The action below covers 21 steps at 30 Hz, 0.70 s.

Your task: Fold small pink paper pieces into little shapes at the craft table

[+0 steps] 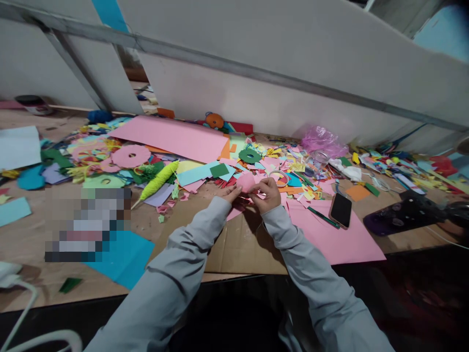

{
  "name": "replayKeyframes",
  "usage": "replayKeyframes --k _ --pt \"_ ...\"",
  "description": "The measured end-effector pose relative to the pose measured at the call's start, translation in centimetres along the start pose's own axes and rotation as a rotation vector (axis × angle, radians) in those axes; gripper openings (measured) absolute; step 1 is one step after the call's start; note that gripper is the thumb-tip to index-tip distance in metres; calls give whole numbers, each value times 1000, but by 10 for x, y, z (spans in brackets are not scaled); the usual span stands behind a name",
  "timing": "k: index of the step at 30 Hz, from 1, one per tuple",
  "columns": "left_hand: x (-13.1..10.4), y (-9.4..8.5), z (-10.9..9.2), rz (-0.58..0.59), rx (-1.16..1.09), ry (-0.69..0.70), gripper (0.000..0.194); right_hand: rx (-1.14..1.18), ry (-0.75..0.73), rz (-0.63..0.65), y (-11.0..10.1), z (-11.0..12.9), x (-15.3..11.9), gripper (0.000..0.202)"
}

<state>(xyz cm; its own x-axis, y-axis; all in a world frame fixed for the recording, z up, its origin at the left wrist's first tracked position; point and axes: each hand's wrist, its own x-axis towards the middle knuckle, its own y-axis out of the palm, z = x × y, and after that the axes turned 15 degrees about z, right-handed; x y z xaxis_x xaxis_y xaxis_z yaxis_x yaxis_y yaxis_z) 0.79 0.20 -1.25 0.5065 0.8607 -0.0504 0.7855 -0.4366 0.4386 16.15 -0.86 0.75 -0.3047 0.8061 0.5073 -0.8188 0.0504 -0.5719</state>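
Both hands meet over a brown cardboard sheet [242, 247] at the middle of the table. A small rounded pink paper piece [246, 181] is held between them. My left hand [230, 193] pinches its lower left side. My right hand [268, 194] has its fingers bent and pressed together at the piece's right edge. A pink sheet [330, 239] lies to the right of the cardboard, with a green pen [323, 217] and a black phone [340, 210] on it. Just behind the hands are loose paper scraps and a green scalloped paper ring [249, 155].
A lime yarn spindle [159, 182] and a blue sheet [126, 256] lie to the left. Behind is a large pink sheet [172, 137]. A dark bottle [399, 215] lies at the right; a crumpled pink plastic bag [322, 142] sits near the partition [256, 93].
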Motion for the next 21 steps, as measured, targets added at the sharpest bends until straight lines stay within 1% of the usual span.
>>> replayKeyframes --k 2,4,7,10,13,16,21 --pt "3 -3 2 -32 20 -58 43 -19 -44 10 -1 3 0 11" --pt "6 -5 4 -81 42 -112 42 -31 -54 25 -2 4 0 13" --pt "6 -6 6 -136 52 -115 39 -45 -28 44 -2 2 1 13" --pt "2 -6 5 -109 57 -73 38 -39 -20 66 -1 -4 1 14" --pt "-1 -4 2 -79 87 -37 38 21 -33 93 0 -7 1 14" --pt "-3 -1 -1 -70 126 -23 38 113 11 104 1 -9 1 7" --pt "-6 4 0 -70 165 15 39 181 92 93 1 -12 0 15"
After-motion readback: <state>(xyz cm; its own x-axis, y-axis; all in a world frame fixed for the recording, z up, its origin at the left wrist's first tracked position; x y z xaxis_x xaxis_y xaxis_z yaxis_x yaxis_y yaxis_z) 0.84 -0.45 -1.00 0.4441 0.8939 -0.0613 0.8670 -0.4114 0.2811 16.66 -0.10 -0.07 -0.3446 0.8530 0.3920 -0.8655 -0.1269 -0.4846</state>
